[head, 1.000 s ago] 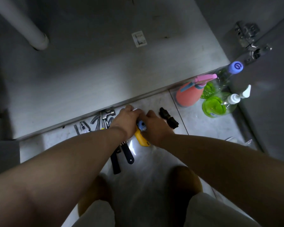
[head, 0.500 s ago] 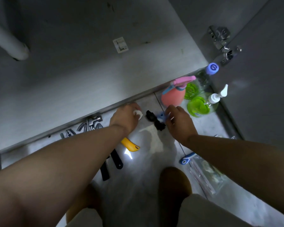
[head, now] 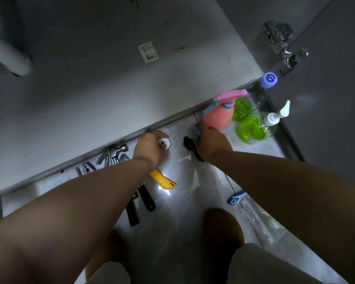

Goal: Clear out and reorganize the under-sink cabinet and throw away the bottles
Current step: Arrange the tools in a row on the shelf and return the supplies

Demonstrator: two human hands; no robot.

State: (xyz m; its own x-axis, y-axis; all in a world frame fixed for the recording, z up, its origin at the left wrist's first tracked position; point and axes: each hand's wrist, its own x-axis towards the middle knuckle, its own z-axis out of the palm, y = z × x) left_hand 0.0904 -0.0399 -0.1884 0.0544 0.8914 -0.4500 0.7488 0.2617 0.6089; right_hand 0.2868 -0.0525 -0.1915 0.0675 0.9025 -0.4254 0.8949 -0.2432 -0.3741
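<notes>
Head view: the left hand [head: 150, 147] curls round a small white piece [head: 165, 142], and the right hand [head: 212, 143] pinches a small blue piece [head: 196, 132], just beside the pink spray bottle [head: 218, 118]. The bottles (a green pump bottle [head: 254, 129] and a blue-capped bottle [head: 256, 93] stand behind it) wait on the floor by the cabinet [head: 111, 89], not yet thrown away. A careless right wrist could topple them. The yellow utility knife [head: 163, 179] under the left forearm risks a cut.

Bare hands [head: 150, 148], bare arms [head: 90, 201], bare knees [head: 221, 228], pale shorts [head: 264, 267]
</notes>
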